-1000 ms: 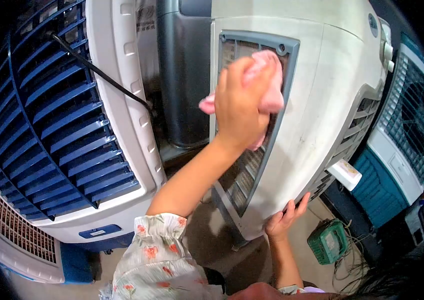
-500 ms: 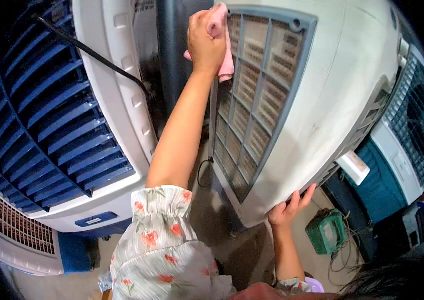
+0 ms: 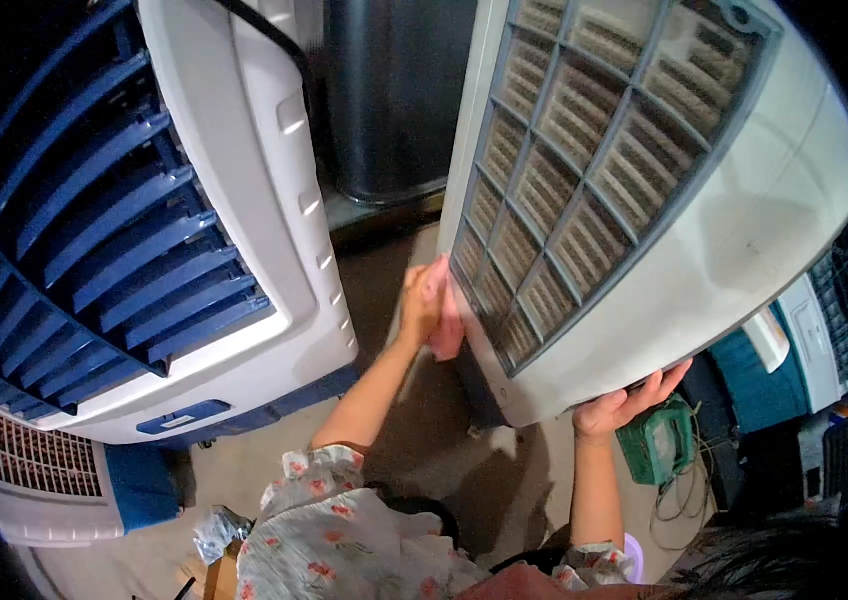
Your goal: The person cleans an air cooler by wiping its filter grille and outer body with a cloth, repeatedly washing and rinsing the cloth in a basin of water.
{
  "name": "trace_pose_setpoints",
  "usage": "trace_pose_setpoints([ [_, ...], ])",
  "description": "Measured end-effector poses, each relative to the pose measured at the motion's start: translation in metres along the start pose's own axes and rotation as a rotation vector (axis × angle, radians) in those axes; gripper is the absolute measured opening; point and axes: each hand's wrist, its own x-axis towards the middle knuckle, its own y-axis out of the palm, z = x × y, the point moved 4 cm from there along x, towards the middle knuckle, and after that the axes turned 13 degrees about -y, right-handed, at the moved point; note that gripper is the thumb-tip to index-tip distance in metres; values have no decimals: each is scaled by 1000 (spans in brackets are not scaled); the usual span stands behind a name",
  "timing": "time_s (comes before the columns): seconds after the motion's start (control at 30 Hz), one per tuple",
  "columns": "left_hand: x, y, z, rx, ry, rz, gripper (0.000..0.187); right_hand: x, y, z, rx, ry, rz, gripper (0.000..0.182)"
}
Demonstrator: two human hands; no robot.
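In the head view a white air cooler (image 3: 734, 250) stands on the right, its grey side grille (image 3: 584, 190) turned toward me. My left hand (image 3: 424, 305) is closed on a pink cloth (image 3: 447, 335) and presses it to the cooler's side edge, beside the grille's lower part. The cloth hangs in folds below the fingers. My right hand (image 3: 624, 405) rests against the cooler's lower front edge with its fingers stretched out. Its fingertips touch the casing, and nothing is held in it.
Close on the left stands another cooler with blue louvres (image 3: 124, 230) and a black cable (image 3: 269, 35). A dark cylinder (image 3: 394, 100) is behind. On the floor lie a green basket (image 3: 659, 445), cords and a crumpled plastic bag (image 3: 221, 533). More coolers (image 3: 759, 385) stand at right.
My left hand has moved down the cooler's edge with the pink cloth, from the grille's top to near its bottom. The right hand still touches the lower front edge. The view has shifted.
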Motion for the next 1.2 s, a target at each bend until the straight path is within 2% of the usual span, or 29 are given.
trace_pose_setpoints([
  [0.03,5,-5,4,41,163,-86,32,2,0,0,-11,3,6,46],
  [0.07,3,-15,-41,-143,79,-201,31,3,0,1,-20,7,13,46],
  [0.13,10,-4,-30,-515,6,-147,30,0,2,1,3,16,0,46],
  [0.23,-15,37,-28,959,-147,-73,32,-5,2,-2,37,15,-16,45],
  [0.3,-76,51,-24,799,166,-256,37,-1,2,1,4,38,-1,46],
  [0.37,-133,43,-64,-75,-235,-39,42,-3,3,0,28,43,-14,47],
  [0.43,-158,61,-39,105,-167,96,45,-4,4,2,44,66,-26,49],
  [0.5,-153,69,-26,166,-224,109,49,-8,3,0,9,63,-17,49],
  [0.63,-50,39,0,163,-51,-180,51,-14,0,-4,-48,57,14,49],
  [0.67,-37,31,-2,27,-99,-223,51,-15,0,-4,-36,68,3,49],
  [0.77,-43,38,5,168,-155,-211,53,-19,-2,-7,-84,61,-19,50],
  [0.87,-121,68,3,338,-222,18,54,-10,4,1,-40,88,-29,49],
  [0.93,-146,73,8,354,-211,71,43,-8,6,4,-20,70,-35,50],
  [0.97,-152,80,29,357,-243,97,33,-8,5,5,-9,60,-32,50],
  [1.07,-100,50,29,-188,-475,-70,34,-20,5,-2,128,150,-120,50],
  [1.13,-50,48,93,-209,-611,-173,33,-22,4,-5,109,106,-113,50],
  [1.2,-17,40,97,-115,-716,-205,34,-21,4,-9,88,91,-113,50],
])
